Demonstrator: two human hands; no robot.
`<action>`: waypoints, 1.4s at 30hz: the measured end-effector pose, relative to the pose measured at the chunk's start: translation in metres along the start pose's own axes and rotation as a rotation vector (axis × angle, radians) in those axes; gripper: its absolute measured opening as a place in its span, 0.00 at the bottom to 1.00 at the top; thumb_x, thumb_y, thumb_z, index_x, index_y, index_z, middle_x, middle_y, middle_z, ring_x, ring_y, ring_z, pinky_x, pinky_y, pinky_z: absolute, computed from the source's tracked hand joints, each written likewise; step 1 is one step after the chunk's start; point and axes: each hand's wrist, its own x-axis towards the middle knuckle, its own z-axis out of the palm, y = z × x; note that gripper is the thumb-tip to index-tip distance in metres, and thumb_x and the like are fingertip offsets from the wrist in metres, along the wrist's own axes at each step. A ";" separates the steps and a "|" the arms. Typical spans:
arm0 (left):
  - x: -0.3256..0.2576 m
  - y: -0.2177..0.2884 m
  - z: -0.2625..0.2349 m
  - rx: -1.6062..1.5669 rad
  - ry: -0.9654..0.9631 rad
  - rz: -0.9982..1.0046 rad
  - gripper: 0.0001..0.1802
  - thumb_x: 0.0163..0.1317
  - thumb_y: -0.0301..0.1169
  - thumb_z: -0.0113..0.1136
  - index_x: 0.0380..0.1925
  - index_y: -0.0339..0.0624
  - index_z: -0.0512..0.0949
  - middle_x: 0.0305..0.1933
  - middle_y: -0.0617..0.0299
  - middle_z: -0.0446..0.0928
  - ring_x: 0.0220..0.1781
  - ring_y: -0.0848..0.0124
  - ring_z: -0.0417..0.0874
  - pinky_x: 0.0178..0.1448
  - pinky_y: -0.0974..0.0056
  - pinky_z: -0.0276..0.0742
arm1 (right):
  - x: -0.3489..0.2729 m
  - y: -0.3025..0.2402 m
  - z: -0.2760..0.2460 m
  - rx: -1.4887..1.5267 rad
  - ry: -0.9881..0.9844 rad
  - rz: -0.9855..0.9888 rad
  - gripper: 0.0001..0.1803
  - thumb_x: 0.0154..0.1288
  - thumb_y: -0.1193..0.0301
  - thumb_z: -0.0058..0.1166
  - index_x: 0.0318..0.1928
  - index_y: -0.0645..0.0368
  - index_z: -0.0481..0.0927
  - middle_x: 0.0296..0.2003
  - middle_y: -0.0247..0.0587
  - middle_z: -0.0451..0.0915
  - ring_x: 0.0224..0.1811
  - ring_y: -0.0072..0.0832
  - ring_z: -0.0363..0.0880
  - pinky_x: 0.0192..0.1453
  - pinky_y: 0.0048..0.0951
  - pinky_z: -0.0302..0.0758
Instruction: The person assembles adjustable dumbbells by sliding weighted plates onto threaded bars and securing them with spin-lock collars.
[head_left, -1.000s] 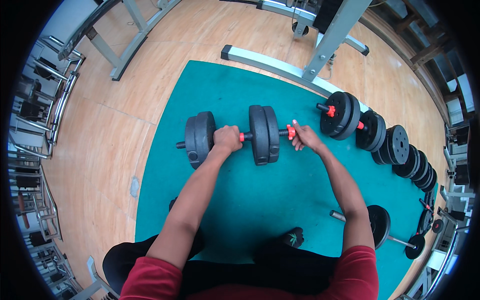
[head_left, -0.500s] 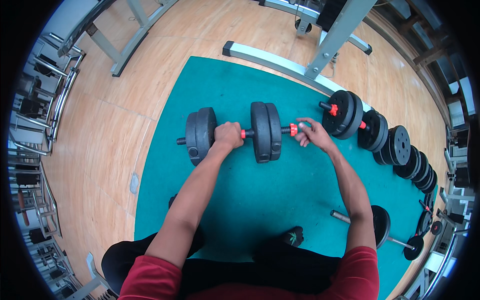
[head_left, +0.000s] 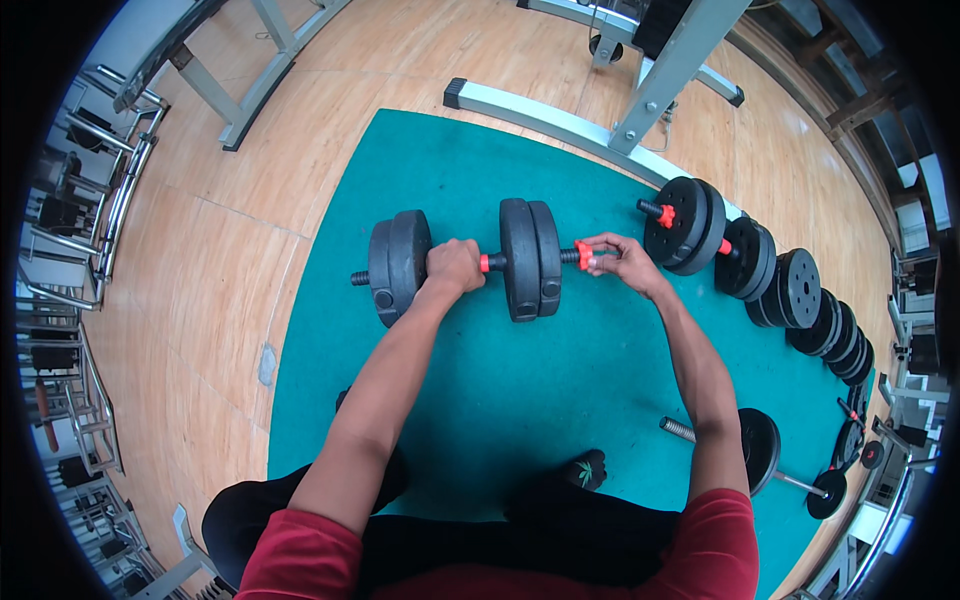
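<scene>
On the green mat (head_left: 520, 390), left hand (head_left: 455, 265) clenched round dumbbell (head_left: 465, 262) bar, right hand (head_left: 625, 262) pinching red collar (head_left: 583, 254), spare plates (head_left: 790, 290) beside.

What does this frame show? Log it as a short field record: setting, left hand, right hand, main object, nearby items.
setting: gym, wooden floor, teal mat
left hand: gripping the dumbbell handle between its plate pairs
right hand: fingers on the red collar nut at the bar's right end
main object: black-plated dumbbell lying on the mat
nearby items: row of black weight plates on the right; grey metal frame behind; bare bar near the right forearm
</scene>
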 end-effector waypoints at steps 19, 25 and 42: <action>-0.001 -0.001 0.001 -0.030 0.032 0.019 0.14 0.49 0.33 0.67 0.37 0.42 0.85 0.42 0.48 0.85 0.47 0.52 0.87 0.52 0.52 0.83 | -0.005 -0.005 0.022 0.135 0.107 0.126 0.35 0.79 0.42 0.29 0.62 0.59 0.72 0.38 0.41 0.83 0.31 0.25 0.81 0.32 0.27 0.76; -0.002 0.001 -0.002 -0.047 0.039 0.019 0.14 0.49 0.32 0.66 0.37 0.42 0.85 0.42 0.46 0.85 0.47 0.51 0.87 0.52 0.52 0.83 | 0.001 0.005 0.007 0.047 -0.034 0.317 0.22 0.76 0.67 0.32 0.63 0.60 0.70 0.34 0.42 0.83 0.27 0.24 0.79 0.31 0.28 0.74; 0.000 -0.001 0.000 -0.031 0.040 0.025 0.14 0.50 0.33 0.65 0.38 0.42 0.84 0.42 0.48 0.85 0.47 0.51 0.87 0.51 0.52 0.83 | 0.004 0.016 0.020 0.184 0.008 0.310 0.36 0.61 0.87 0.32 0.70 0.53 0.57 0.46 0.46 0.80 0.23 0.23 0.72 0.30 0.28 0.73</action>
